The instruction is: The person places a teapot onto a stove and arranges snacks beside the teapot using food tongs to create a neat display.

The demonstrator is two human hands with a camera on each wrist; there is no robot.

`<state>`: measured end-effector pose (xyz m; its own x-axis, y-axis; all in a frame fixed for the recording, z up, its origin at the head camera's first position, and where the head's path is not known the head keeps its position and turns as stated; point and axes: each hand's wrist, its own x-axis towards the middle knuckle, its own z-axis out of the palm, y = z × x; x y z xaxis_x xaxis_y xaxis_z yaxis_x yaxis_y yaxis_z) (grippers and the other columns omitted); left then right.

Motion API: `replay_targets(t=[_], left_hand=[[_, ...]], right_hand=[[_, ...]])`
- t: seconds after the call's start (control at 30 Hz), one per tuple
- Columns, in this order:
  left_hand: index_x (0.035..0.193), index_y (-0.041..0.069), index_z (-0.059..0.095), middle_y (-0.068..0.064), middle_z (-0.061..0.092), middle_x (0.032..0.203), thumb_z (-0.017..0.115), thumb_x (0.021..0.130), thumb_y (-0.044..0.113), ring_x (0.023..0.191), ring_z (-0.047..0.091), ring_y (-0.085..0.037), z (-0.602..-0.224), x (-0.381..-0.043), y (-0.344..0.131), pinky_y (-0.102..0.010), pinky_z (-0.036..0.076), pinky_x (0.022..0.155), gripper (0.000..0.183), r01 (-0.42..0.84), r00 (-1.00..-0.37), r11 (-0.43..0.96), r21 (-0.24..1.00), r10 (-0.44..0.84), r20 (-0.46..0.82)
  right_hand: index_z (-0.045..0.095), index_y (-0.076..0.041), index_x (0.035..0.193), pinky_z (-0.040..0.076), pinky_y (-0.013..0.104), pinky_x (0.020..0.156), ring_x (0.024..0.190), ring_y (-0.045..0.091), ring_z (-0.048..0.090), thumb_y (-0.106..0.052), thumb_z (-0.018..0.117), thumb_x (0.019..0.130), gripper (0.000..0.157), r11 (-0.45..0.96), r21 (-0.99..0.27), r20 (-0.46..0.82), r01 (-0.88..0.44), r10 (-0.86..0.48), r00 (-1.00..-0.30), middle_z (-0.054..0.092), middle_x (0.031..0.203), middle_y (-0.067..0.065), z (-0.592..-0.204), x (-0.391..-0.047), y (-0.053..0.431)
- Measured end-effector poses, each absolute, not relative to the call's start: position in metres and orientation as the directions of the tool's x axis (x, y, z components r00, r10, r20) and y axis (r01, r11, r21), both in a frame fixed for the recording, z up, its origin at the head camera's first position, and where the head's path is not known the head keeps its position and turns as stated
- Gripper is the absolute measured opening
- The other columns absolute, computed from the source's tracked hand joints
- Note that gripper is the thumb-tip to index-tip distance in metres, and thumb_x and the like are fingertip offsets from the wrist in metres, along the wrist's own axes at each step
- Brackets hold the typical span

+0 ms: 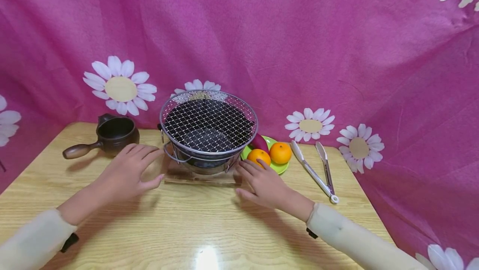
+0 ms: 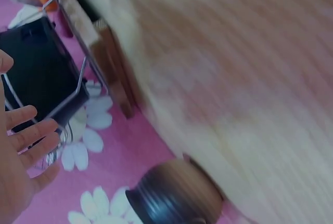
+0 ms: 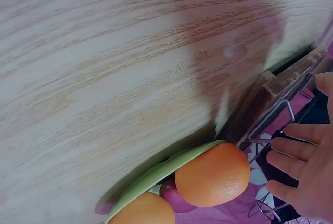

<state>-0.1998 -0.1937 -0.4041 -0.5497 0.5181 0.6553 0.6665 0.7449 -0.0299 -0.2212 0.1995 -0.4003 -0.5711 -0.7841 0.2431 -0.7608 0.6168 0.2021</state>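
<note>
A round tabletop grill point(image 1: 205, 157) with a wire mesh top point(image 1: 209, 124) stands on a wooden board point(image 1: 202, 179) in the middle of the table. My left hand point(image 1: 125, 172) hovers to its left with fingers extended and thumb apart, holding nothing. On the other side, my right hand point(image 1: 262, 182) reaches toward the grill, its fingers loosely extended and overlapping the front orange point(image 1: 258, 157) in the head view. In the right wrist view those fingers point(image 3: 294, 148) are straight beside the grill's wire handle point(image 3: 286, 110), with nothing between them.
A green plate point(image 1: 282, 167) holds two oranges and a purple vegetable point(image 1: 260, 142) right of the grill. Metal tongs point(image 1: 312, 173) lie farther right. A dark brown pot point(image 1: 117, 135) with a side handle stands at the left. Behind the table hangs a pink flowered cloth point(image 1: 239, 33).
</note>
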Motion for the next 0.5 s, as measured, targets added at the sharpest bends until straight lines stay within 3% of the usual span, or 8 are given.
replay_targets(t=[0.1,0.23,0.5], left_hand=[[0.123,0.001,0.067,-0.018,0.07,0.113,0.039,0.099,0.058,0.104,0.062,-0.037,-0.398,-0.201,-0.201,-0.052,0.046,0.095,0.068,0.632,-0.563,0.774,-0.038,0.492,0.664],[0.124,0.001,0.066,-0.02,0.07,0.113,0.035,0.098,0.06,0.105,0.062,-0.038,-0.392,-0.204,-0.211,-0.052,0.046,0.094,0.071,0.586,-0.577,0.809,-0.039,0.451,0.681],[0.127,0.003,0.064,-0.021,0.068,0.116,0.064,0.083,0.039,0.11,0.06,-0.04,-0.387,-0.209,-0.228,-0.054,0.042,0.098,0.058,0.491,-0.667,0.871,0.017,0.363,0.651]], right_hand=[[0.06,-0.002,0.14,0.044,0.051,0.112,0.131,0.032,0.059,-0.047,0.062,0.097,0.062,0.612,0.229,0.238,-0.756,-0.789,-0.567,0.065,0.138,0.015,-0.401,-0.223,0.199],[0.059,-0.002,0.14,0.043,0.052,0.113,0.132,0.032,0.059,-0.048,0.059,0.098,0.062,0.616,0.262,0.218,-0.743,-0.788,-0.576,0.064,0.139,0.014,-0.404,-0.227,0.198],[0.063,-0.002,0.135,0.042,0.052,0.112,0.131,0.032,0.059,-0.047,0.062,0.096,0.059,0.615,0.293,0.211,-0.732,-0.788,-0.578,0.066,0.135,0.014,-0.407,-0.233,0.197]])
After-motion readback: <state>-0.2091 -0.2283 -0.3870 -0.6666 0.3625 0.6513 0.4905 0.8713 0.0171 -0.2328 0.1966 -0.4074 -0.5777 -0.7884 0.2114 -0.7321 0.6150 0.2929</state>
